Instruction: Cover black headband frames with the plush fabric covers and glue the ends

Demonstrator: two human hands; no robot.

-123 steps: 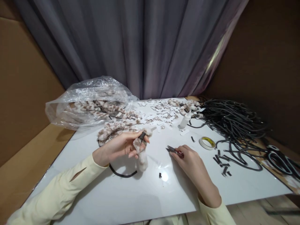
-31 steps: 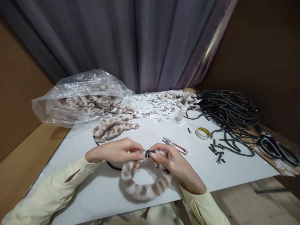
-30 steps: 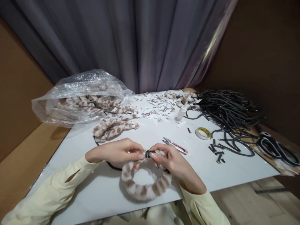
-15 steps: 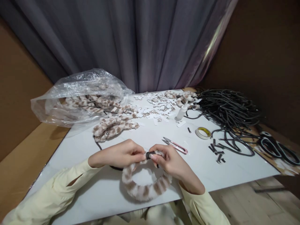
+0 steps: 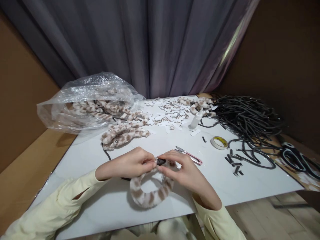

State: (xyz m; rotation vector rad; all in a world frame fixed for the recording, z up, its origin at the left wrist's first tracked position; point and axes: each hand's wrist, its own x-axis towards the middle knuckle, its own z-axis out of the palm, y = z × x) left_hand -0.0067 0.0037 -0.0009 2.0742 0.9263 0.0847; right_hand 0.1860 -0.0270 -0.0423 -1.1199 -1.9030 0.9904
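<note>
A fluffy white-and-brown banded plush ring (image 5: 150,199) is at the near part of the glossy white table (image 5: 117,213), between 2 bare hands. The left hand (image 5: 135,163) pinches it just beside its short black section (image 5: 161,161); the right hand (image 5: 183,168) curves thumb and fingers about that section, though whether they press on it I cannot tell. Just beyond the right hand lie pink-handled metal snips (image 5: 191,157)

White table (image 5: 125,210) beneath snips (image 5: 189,155), tape (image 5: 215,145)
</note>
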